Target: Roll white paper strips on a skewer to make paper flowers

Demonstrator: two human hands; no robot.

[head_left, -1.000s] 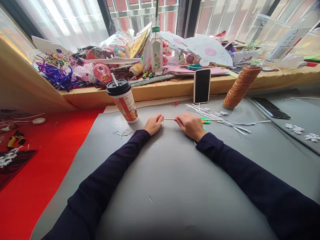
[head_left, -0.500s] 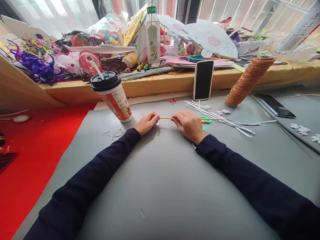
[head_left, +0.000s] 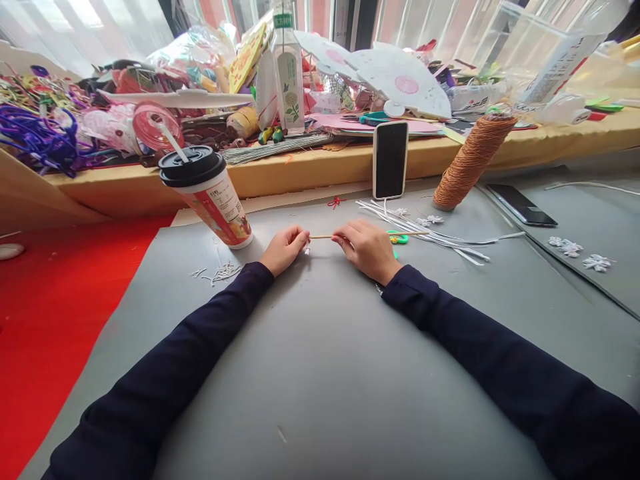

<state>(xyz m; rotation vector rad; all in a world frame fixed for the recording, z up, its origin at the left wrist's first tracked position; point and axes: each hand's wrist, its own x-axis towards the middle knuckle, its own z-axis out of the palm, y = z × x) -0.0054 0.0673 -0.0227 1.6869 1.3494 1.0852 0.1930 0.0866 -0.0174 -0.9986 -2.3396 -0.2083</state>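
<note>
A thin wooden stick (head_left: 321, 237) runs level between my hands, and its far end extends to the right past my right hand. My left hand (head_left: 285, 249) is closed in a pinch at the stick's left end, with a small white piece (head_left: 307, 249) showing just under its fingertips. My right hand (head_left: 367, 249) has its fingers pinched round the stick near its middle. Green-handled scissors (head_left: 399, 237) lie partly hidden behind my right hand. White strips (head_left: 450, 240) spread out to the right of it.
A paper cup (head_left: 215, 200) with a straw stands left of my hands, near short white scraps (head_left: 223, 272). Behind are an upright phone (head_left: 391, 160) and a brown cord spool (head_left: 473, 163). Another phone (head_left: 523, 205) and white knotted flowers (head_left: 597, 263) lie right. Craft clutter fills the ledge.
The view has shifted slightly to the right, so most things appear further left. Both hands keep the same grip on the stick.
</note>
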